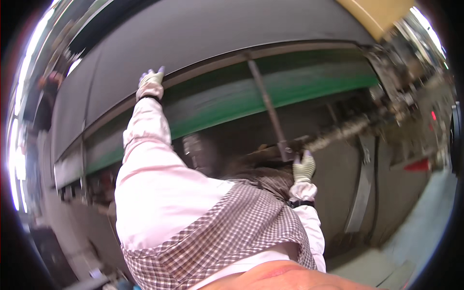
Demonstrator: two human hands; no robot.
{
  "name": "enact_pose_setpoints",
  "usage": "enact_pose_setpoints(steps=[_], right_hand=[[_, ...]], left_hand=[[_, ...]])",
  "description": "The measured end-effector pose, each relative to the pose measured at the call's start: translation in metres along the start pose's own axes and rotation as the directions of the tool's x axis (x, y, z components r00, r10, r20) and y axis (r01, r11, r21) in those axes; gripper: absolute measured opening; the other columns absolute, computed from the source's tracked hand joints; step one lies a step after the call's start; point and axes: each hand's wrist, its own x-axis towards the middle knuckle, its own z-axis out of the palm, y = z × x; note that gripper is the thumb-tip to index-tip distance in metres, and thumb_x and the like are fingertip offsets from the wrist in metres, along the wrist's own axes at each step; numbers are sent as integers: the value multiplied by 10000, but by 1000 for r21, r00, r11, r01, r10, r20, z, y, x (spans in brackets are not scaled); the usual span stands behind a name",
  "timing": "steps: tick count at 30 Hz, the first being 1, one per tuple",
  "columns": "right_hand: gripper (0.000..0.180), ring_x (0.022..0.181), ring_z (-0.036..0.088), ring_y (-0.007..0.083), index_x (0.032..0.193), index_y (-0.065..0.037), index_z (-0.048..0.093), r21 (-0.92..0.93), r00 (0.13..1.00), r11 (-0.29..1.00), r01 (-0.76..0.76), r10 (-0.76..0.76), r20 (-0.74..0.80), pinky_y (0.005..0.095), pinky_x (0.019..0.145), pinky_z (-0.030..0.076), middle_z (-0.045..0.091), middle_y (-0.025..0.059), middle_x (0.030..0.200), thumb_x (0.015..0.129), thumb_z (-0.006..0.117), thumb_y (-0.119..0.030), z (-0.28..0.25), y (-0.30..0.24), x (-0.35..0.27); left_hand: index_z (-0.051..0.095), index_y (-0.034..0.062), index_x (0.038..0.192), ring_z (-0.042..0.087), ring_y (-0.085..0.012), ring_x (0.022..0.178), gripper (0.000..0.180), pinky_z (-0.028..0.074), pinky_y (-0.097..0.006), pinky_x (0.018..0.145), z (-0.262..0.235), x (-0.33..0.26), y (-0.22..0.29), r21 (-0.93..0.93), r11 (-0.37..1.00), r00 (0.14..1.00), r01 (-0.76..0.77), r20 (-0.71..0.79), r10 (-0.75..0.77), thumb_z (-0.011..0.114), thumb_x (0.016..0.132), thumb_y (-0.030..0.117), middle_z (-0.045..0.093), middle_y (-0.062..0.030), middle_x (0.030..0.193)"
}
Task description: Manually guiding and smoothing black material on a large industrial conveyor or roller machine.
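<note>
Metal rod: dark and thin, slanted from the lid's edge up top down to a clamp-like bracket at its lower end, in front of the green band. Right grip, gloved in pale knit: curled close around the bracket and the foot of the rod, fingers bent up against the metal; looked closed on it, though blur hid how tightly. Rod rose up and to the left from this grip, directly above it and touching it.

Left grip, in the same kind of glove: stretched far up on a pink-sleeved arm, fingers spread flat and pressed against the rim of the large dark grey lid; open-handed, clasping nothing, only bearing on the panel's edge. Well apart from the rod, off to its left along the same rim.

Below the green band, a dark machine interior with a chain-like linkage running right from the bracket. Checked apron over the pink sleeve in the foreground. Pale floor at lower right.
</note>
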Motion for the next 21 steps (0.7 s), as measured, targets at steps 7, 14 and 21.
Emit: enact_pose_setpoints(steps=[7, 14, 21], right_hand=[[262, 791, 591, 425, 909, -7, 582, -23, 999, 998, -50, 50, -19, 495, 697, 456, 625, 221, 863, 846, 634, -256, 10, 11, -2], [487, 967, 588, 452, 1102, 59, 591, -125, 996, 988, -85, 82, -31, 473, 866, 473, 613, 292, 1055, 826, 671, -335, 20, 36, -9], [560, 984, 578, 466, 1120, 72, 577, -157, 997, 985, -68, 63, -39, 478, 887, 465, 603, 309, 1069, 805, 687, -378, 19, 38, -11]], left_hand=[[587, 103, 1253, 493, -323, 1227, 646, 387, -444, 1032, 2, -8, 48, 136, 983, 992, -123, 33, 120, 336, 918, 596, 535, -134, 1321], [596, 130, 1253, 469, -315, 1244, 609, 358, -432, 1053, 17, -2, 87, -83, 885, 886, -459, 41, 463, 395, 914, 594, 542, -123, 1315], [411, 202, 1421, 270, -316, 1392, 699, 233, -511, 1111, 0, 44, -56, 20, 999, 992, 47, -118, -44, 499, 861, 610, 335, -136, 1493]])
